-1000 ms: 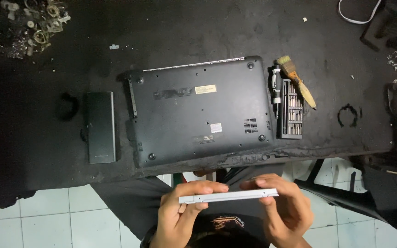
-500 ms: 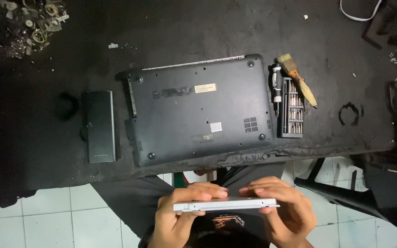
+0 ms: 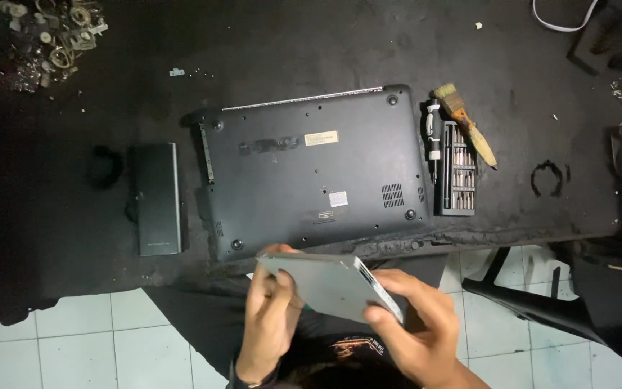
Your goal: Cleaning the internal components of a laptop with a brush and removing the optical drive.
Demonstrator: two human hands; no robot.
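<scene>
Head view: the left hand (image 3: 271,317) and the right hand (image 3: 415,324) both grasp a flat grey drive (image 3: 329,284), fingers curled over its edges. The drive is held tilted, flat face up, just below the table edge (image 3: 512,234), near the upturned laptop (image 3: 311,176).

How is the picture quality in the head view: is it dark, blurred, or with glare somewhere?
In the head view the light is dim and the black table swallows detail; the upturned laptop and bit set are fairly sharp; the grey flat drive in the left hand and right hand is slightly motion-blurred; the pale floor tiles are brightest, with no strong glare.
</scene>
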